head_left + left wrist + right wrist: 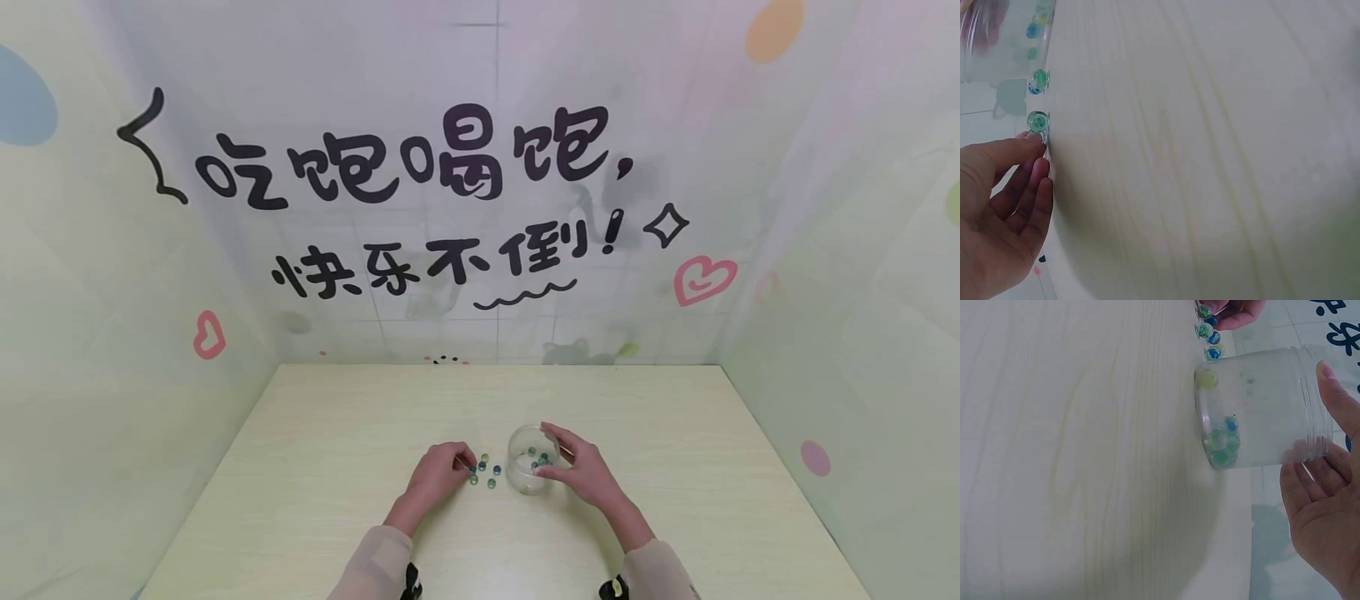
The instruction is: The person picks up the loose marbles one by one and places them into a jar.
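A whitish backdrop printed with black lettering and pink hearts rises behind a pale wood-grained table. The right hand grasps a clear, cylindrical jar with a ridged neck, upright on the table, its rim partly covered by fingers. The left hand pinches one of the small, round, glassy green and blue marbles; others lie on the jar's base and loose between left hand and jar.
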`<state>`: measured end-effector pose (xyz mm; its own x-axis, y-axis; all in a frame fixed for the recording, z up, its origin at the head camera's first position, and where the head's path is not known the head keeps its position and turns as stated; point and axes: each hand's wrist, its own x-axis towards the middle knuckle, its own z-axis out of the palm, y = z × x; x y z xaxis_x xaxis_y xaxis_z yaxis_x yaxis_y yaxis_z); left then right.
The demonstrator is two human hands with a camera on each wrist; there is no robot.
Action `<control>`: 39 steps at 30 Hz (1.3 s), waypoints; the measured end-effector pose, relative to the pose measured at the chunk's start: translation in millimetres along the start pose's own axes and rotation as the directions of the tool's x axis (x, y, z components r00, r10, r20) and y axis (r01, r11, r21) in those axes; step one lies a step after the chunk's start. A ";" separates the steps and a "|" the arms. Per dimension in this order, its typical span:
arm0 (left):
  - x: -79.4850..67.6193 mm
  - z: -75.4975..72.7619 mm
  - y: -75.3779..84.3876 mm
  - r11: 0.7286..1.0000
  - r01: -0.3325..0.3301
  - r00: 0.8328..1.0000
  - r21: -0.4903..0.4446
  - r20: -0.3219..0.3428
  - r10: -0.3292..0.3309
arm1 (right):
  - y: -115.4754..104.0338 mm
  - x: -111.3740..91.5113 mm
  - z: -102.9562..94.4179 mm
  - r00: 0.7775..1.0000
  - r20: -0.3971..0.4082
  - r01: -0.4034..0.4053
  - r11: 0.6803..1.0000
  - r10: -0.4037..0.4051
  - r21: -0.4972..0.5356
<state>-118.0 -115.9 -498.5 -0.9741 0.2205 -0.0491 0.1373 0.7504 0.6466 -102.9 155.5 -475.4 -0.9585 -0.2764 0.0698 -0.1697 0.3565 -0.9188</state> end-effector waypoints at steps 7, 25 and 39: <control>0.8 0.6 -1.3 1.000 -0.015 1.000 -0.011 -0.009 0.015 | -1.2 -0.2 0.1 1.000 -0.005 -0.004 1.000 0.004 -0.006; -1.5 -2.1 -1.2 0.998 -0.018 1.000 -0.066 -0.011 0.018 | -0.5 0.1 0.5 1.000 -0.009 -0.007 1.000 0.007 0.001; -0.4 -2.6 -1.0 0.996 -0.023 1.000 -0.083 -0.020 0.022 | -2.4 0.0 0.6 1.000 -0.009 -0.011 1.000 0.011 -0.009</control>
<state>-118.3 -118.3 -497.2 -0.9743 0.2243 -0.0196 0.1447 0.6906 0.7086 -102.4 154.1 -473.4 -0.9623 -0.2645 0.0634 -0.1615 0.3679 -0.9157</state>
